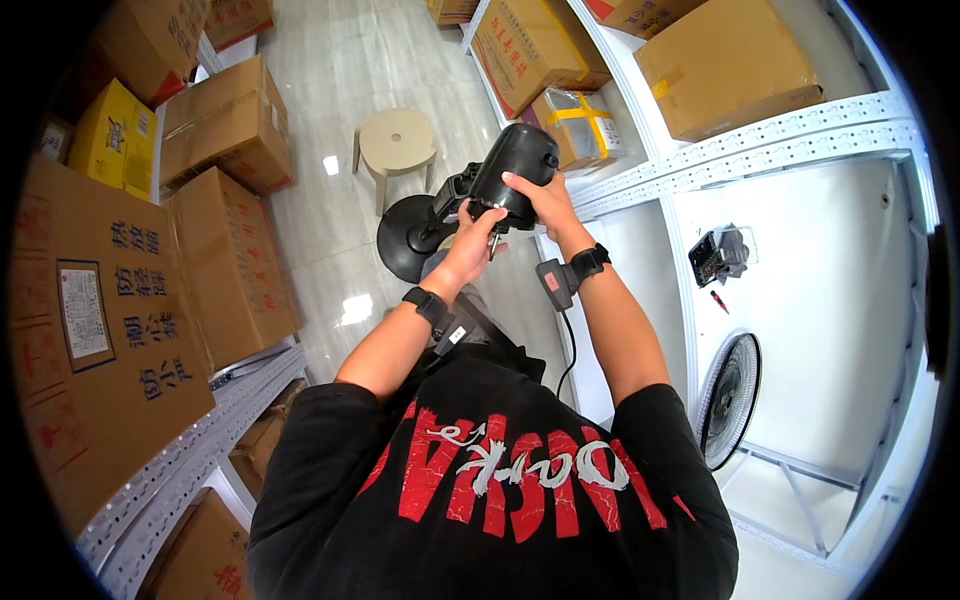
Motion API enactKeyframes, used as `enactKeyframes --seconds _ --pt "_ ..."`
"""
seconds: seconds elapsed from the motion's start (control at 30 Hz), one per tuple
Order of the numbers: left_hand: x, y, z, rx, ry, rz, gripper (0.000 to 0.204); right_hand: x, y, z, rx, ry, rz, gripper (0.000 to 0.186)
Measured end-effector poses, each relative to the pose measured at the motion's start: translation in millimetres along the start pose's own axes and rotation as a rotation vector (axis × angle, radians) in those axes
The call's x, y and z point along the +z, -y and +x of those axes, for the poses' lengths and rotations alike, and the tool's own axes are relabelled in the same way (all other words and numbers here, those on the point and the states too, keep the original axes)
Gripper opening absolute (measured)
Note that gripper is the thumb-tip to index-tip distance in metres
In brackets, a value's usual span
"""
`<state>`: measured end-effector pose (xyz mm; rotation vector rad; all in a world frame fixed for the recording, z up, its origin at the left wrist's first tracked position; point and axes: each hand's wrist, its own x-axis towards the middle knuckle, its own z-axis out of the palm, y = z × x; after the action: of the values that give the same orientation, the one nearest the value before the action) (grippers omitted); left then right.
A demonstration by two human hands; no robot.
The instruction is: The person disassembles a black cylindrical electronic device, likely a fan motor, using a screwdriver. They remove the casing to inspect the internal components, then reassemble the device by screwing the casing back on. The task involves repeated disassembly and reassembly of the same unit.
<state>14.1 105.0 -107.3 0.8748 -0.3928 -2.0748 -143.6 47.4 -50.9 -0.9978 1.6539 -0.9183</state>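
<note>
A black fan motor housing (513,165) sits atop a stand fan, with its round black base (400,240) on the floor. My right hand (545,203) grips the side of the housing, thumb laid across it. At its lower front, my left hand (470,247) is closed, the fingertips by a thin metal shaft (493,246). Whether those fingers pinch some small part is hidden. A fan grille (731,400) lies on the white shelf to my right, apart from the motor.
Cardboard boxes (225,125) fill the left racks, and more boxes (725,65) stand at the upper right. A beige stool (396,140) is beyond the fan. The right shelf (820,300) holds a small clear case (722,256) and a red-black screwdriver (719,301). A cable (573,345) hangs from my right wrist.
</note>
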Motion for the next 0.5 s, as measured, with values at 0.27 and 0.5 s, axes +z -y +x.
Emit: enactKeyframes --seconds 0.27,0.5 --pt "-3.4 -13.2 -12.9 -0.055 0.004 0.098 0.095 6.2 23.5 -18.8 0.046 0.044 0.04 0.076" --pt "7.3 -8.8 -26.1 -0.011 -0.141 0.263 0.101 -0.1 13.5 -13.9 0.013 0.08 0.016 0.096"
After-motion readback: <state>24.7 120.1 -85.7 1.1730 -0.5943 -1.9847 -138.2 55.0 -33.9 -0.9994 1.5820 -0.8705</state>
